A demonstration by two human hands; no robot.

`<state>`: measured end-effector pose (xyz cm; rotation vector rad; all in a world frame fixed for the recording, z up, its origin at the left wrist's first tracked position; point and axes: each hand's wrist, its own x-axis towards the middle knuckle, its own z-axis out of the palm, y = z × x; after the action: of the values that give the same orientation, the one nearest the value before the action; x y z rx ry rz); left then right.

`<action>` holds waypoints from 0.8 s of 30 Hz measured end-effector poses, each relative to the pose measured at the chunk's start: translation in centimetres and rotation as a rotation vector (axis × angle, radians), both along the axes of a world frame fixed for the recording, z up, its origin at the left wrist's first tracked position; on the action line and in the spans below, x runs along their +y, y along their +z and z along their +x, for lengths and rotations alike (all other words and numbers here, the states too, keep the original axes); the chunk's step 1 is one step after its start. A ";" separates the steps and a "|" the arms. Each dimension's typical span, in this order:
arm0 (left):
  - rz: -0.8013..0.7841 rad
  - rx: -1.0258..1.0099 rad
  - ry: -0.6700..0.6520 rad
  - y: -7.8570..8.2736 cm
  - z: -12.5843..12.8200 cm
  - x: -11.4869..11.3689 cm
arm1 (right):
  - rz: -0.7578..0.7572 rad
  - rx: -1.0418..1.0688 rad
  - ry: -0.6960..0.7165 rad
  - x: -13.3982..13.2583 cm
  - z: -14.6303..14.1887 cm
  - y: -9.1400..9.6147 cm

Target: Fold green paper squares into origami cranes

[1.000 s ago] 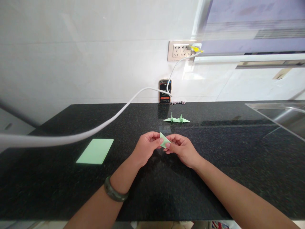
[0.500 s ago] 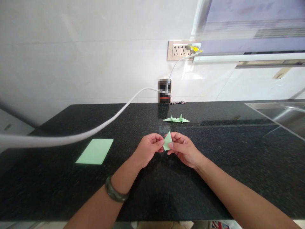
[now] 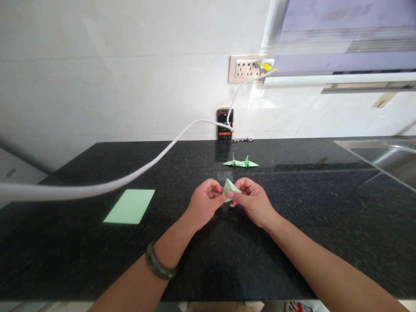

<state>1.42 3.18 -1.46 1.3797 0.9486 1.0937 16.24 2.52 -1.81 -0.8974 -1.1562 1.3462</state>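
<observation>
A small folded piece of light green paper (image 3: 230,189) is pinched between both my hands above the black stone counter (image 3: 292,216). My left hand (image 3: 204,203), with a dark bracelet at the wrist, grips its left side with closed fingers. My right hand (image 3: 251,200) grips its right side, thumb and fingers pressed on the paper. Behind them on the counter lies a finished green paper crane (image 3: 241,162).
A flat stack of green paper sheets (image 3: 130,206) lies at the left. A phone (image 3: 225,124) leans on the white wall, with a white cable (image 3: 136,173) running from the wall socket (image 3: 247,68) across the left. A steel sink (image 3: 383,158) is at the right.
The folded paper has been turned and reshaped between my fingers, from lying slanted to standing with a point up. Both hands stay in about the same place.
</observation>
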 end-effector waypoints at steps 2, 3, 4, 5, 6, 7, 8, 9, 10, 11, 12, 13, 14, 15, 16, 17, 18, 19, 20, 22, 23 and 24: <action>0.011 0.043 0.010 0.0 0.0 0.0 | 0.044 -0.064 -0.035 0.0 0.0 -0.1; 0.005 0.060 0.008 0.0 0.0 -0.1 | 0.070 -0.102 -0.058 0.0 0.1 -0.1; -0.006 0.071 0.005 0.2 0.1 -0.1 | 0.102 -0.141 -0.088 0.0 0.1 -0.2; -0.014 0.074 0.000 0.4 0.1 -0.2 | 0.140 -0.180 -0.124 0.0 0.1 -0.3; -0.019 0.068 -0.003 0.6 0.2 -0.3 | 0.186 -0.225 -0.168 0.0 0.1 -0.4; -0.017 0.056 -0.010 0.9 0.3 -0.4 | 0.242 -0.277 -0.218 0.0 0.2 -0.4; 0.005 0.031 -0.024 1.2 0.4 -0.6 | 0.308 -0.337 -0.262 0.0 0.2 -0.4; 0.013 -0.005 -0.047 1.5 0.5 -0.7 | 0.380 -0.400 -0.295 -0.1 0.2 -0.4; 0.000 -0.032 -0.113 1.7 0.5 -0.8 | 0.450 -0.463 -0.308 -0.3 0.2 -0.3; -0.020 -0.069 -0.172 1.8 0.6 -0.9 | 0.514 -0.522 -0.296 -0.4 0.2 -0.2; -0.036 -0.104 -0.194 1.9 0.6 -1.0 | 0.564 -0.565 -0.269 -0.6 0.1 -0.1; -0.053 -0.126 -0.196 1.9 0.6 -1.0 | 0.596 -0.600 -0.231 -0.8 0.1 0.1; -0.071 -0.143 -0.190 1.9 0.6 -1.0 | 0.618 -0.618 -0.194 -0.9 0.1 0.2; -0.088 -0.159 -0.181 1.7 0.6 -0.9 | 0.629 -0.630 -0.162 -1.1 0.0 0.3; -0.104 -0.175 -0.175 1.6 0.5 -0.9 | 0.635 -0.636 -0.141 -1.1 0.0 0.4; -0.119 -0.190 -0.172 1.4 0.4 -0.7 | 0.639 -0.637 -0.134 -1.2 0.0 0.5; -0.135 -0.199 -0.169 1.3 0.4 -0.6 | 0.640 -0.637 -0.143 -1.1 0.1 0.4; -0.154 -0.196 -0.164 1.2 0.3 -0.5 | 0.640 -0.637 -0.164 -1.1 0.1 0.4; -0.174 -0.177 -0.151 1.0 0.3 -0.4 | 0.640 -0.638 -0.193 -1.0 0.2 0.3; -0.206 -0.098 -0.116 0.8 0.2 -0.3 | 0.644 -0.655 -0.252 -0.8 0.4 0.2; -0.212 -0.053 -0.103 0.7 0.1 -0.3 | 0.644 -0.673 -0.274 -0.7 0.5 0.1; -0.204 -0.013 -0.093 0.6 0.1 -0.2 | 0.643 -0.692 -0.290 -0.7 0.5 0.0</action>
<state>1.52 2.96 -0.85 1.2352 0.9498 0.9089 16.75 1.85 -1.78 -1.0119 -1.7612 0.3551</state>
